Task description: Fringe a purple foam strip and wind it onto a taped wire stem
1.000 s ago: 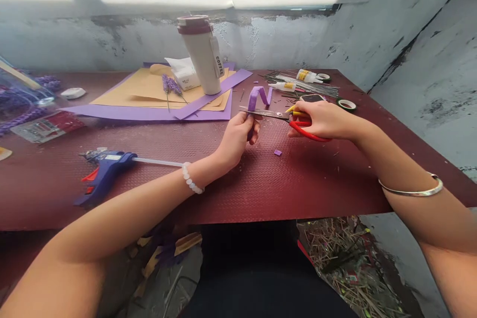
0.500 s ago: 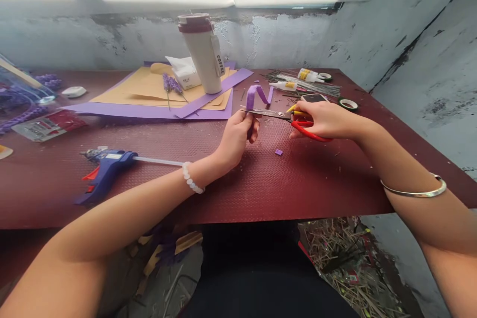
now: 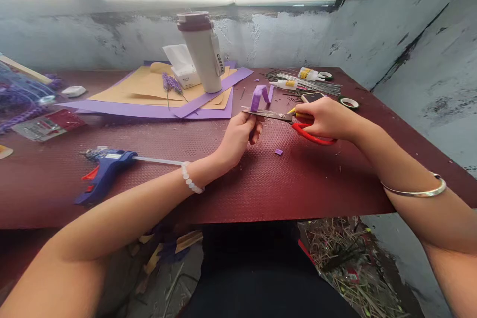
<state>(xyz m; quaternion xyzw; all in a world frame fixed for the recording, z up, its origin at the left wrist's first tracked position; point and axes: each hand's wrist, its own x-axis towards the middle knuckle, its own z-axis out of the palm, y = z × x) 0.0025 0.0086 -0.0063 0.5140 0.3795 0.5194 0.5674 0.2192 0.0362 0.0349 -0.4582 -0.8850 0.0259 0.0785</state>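
My left hand (image 3: 239, 134) is closed in a pinch around the end of a purple paper strip (image 3: 257, 97). The strip rises above the fingers, folds over and runs down to the right. My right hand (image 3: 325, 118) is wrapped round the scissors (image 3: 283, 116), whose handles are red and yellow. Their blades lie across the strip just above my left fingertips and look nearly closed. A small purple scrap (image 3: 278, 151) lies on the table below the scissors.
A blue glue gun (image 3: 112, 166) lies left of my left forearm. Behind it are purple and tan paper sheets (image 3: 122, 90), a coffee cup (image 3: 204, 54) and a tissue pack (image 3: 183, 72). Glue bottles (image 3: 286, 85), thin wires (image 3: 320, 87), a phone (image 3: 312, 98) and tape rolls (image 3: 349, 103) lie back right.
The fingers of my right hand have drawn in on the scissors, and the handles have come closer together. The upright part of the strip has shifted slightly right and leans.
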